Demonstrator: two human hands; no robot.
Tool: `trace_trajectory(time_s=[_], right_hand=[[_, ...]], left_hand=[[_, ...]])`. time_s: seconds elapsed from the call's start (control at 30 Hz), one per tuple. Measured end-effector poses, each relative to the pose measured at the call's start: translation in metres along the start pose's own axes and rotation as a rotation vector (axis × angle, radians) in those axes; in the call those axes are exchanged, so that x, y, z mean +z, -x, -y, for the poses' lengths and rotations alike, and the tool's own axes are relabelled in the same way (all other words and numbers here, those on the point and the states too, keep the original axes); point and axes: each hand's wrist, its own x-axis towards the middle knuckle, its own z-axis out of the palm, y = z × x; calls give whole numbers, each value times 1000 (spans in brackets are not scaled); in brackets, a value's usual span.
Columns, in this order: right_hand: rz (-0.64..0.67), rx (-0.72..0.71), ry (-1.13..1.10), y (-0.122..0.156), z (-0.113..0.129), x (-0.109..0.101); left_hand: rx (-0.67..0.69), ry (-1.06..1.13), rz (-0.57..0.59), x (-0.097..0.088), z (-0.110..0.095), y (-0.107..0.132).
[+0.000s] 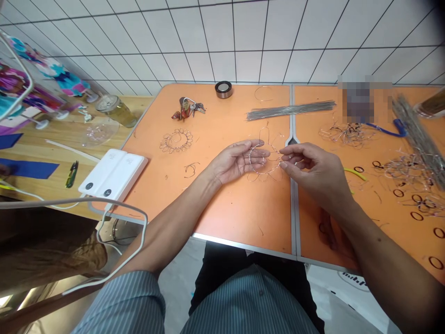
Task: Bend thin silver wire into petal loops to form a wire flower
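Note:
Both my hands hold a thin wire flower frame (264, 163) just above the orange table (225, 204). My left hand (238, 160) lies palm up under its left side, fingers curled round the wire ring. My right hand (308, 169) pinches the frame's right edge between thumb and fingertips. A finished wire flower (176, 140) lies flat on the table to the left. A bundle of straight wire rods (290, 110) lies further back.
A roll of tape (223, 89) and a bunch of keys (187, 108) sit at the far edge. Tangled wire pieces (342, 133), small dark rings (417, 215) and blue-handled pliers (385, 130) crowd the right side. Two white boxes (113, 171) and a jar (116, 110) are left.

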Motion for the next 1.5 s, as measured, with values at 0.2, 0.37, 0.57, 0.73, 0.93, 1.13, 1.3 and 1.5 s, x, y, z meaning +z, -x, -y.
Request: trace_trajectory(time_s=[0.2,0.37,0.57,0.73,0.93,1.13,1.3,1.5], right_hand=[[-9,12,-8,0,2,0],[-19,31,-22,0,1,0],[-34,50,-21,1,-1,0],[-1,58,-4,1,-3,-2],[-42,41,-27,1,0,0],[-34,38,-17,0,3,0],[-34,48,-14,0,3,0],[-33,49,-17,0,4,0]], left_hand=[[11,-3,-9,0,0,1],[11,4,-6,-1,-1,0],[16,-3,-20,-4,-1,-1],[19,-8,-10,-4,-2,0],[23,-4,-13,-4,-3,0],[13,5,-19,-3,-4,1],[7,12,-16,-4,-4,1],[11,12,-15,-4,-4,1]])
